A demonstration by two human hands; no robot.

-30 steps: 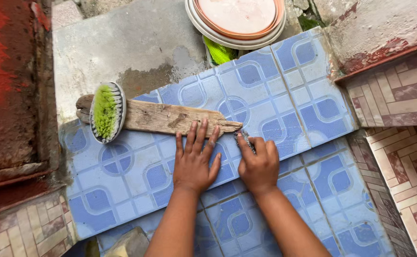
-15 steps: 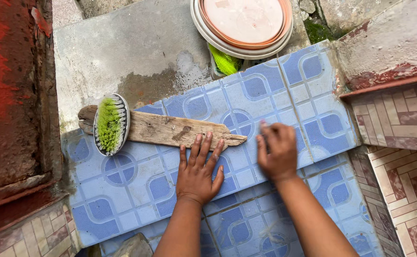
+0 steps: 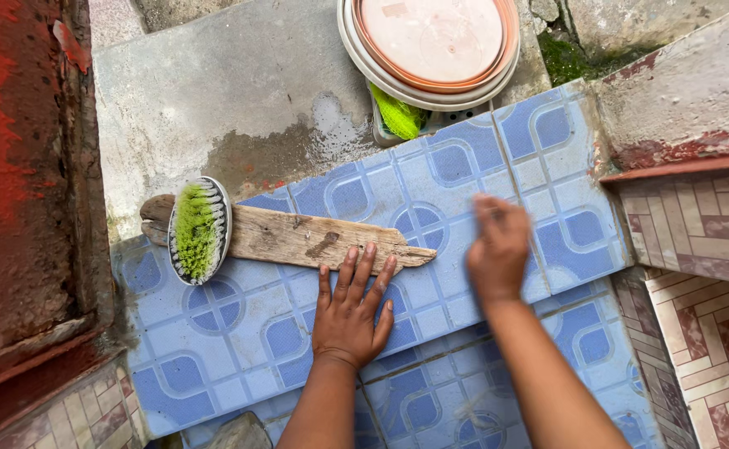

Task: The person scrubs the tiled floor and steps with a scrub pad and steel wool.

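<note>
My left hand lies flat with spread fingers on the blue patterned tiles, its fingertips touching the lower edge of a weathered wooden board. A scrub brush with green and white bristles rests bristles-up on the board's left end. My right hand is blurred, raised over the tiles to the right of the board's pointed tip, and holds nothing that I can see.
A stack of round plates and lids sits at the top, with a green scrubber under its edge. A red painted wall bounds the left. A raised concrete ledge and brown patterned tiles lie to the right.
My right hand has lifted off the tiles beside the left hand and moved up and to the right. My left hand stays flat by the board.
</note>
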